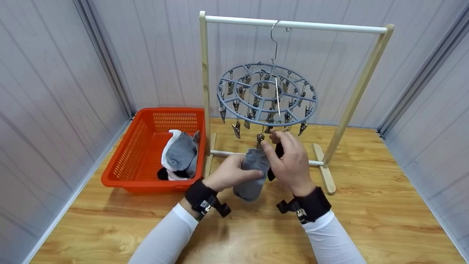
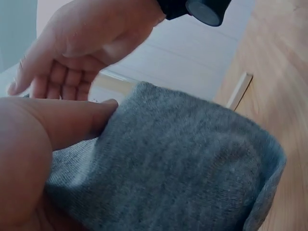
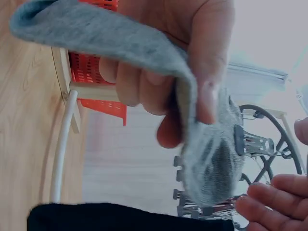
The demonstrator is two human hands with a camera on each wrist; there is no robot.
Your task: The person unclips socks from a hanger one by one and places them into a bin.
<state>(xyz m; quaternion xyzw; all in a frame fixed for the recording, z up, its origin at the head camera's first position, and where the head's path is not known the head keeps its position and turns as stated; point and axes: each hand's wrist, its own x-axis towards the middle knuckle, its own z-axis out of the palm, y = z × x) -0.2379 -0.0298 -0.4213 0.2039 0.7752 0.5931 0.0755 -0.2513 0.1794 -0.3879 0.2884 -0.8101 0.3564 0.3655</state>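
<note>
My left hand point(image 1: 228, 173) pinches a grey sock point(image 1: 250, 191), its thumb lying across the front of the fabric. The sock's upper edge is in the jaws of a metal clip point(image 3: 255, 143), seen in the right wrist view. That clip hangs from a round blue-grey clip hanger point(image 1: 269, 124). Beside the clip is my right hand point(image 1: 293, 161), fingers loosely bent and holding nothing; in the right wrist view its fingertips point(image 3: 260, 192) are just apart from the clip. A black sock-like cloth point(image 1: 271, 173) hangs behind the right hand, partly hidden by it.
The hanger's hook point(image 1: 273, 35) is over the white top bar point(image 1: 329, 27) of a wooden stand. Several free clips dangle round the ring. An orange basket point(image 1: 152, 186) at the left holds a pile of grey, white and black cloth point(image 1: 180, 152). Walls enclose the wooden tabletop point(image 1: 384, 205).
</note>
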